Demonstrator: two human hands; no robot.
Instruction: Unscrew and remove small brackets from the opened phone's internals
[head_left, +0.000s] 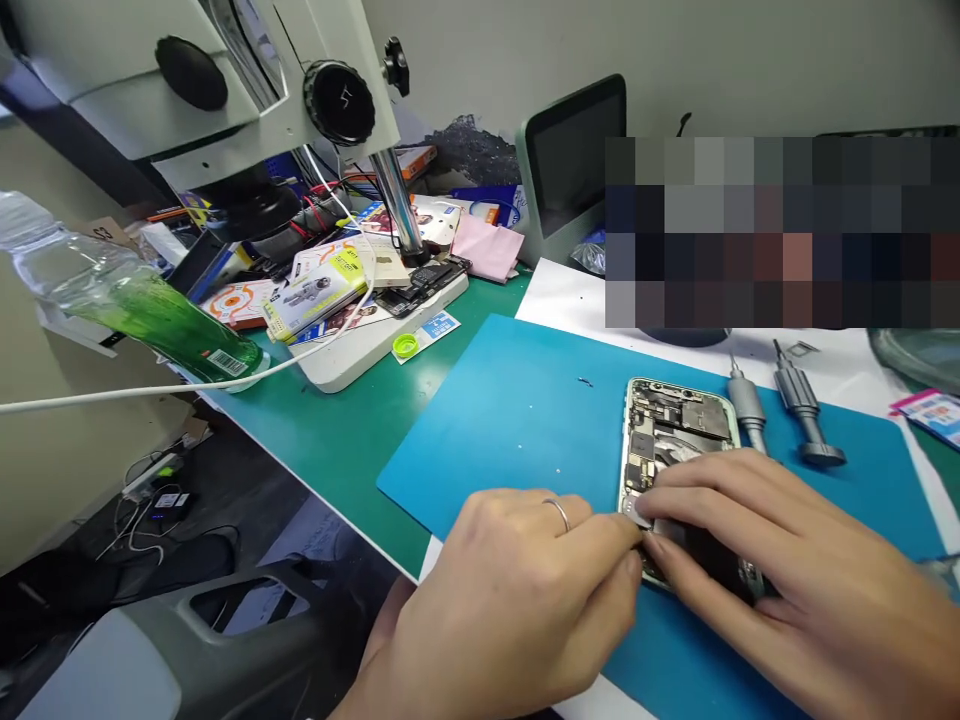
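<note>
An opened smartphone [643,440] with a pale green frame lies on a blue work mat [480,420], its circuit boards and metal shields bare. My left hand [532,590], with a ring on one finger, is closed in a pinch at the phone's lower left edge; what it pinches is hidden. From the right, my right hand [795,560] reaches over the phone, fingers curled and gripping it, with thumb and fingertips close to my left fingertips. A small silvery piece [634,510] shows beside the right fingertips. The phone's lower part is mostly covered.
Two metal screwdrivers, a light one [746,400] and a darker one [801,400], lie right of the phone. Tiny screws dot the mat. A microscope [300,90] overhangs the left, near a green-labelled bottle [180,330], white cable [300,358] and piled boxes [322,290].
</note>
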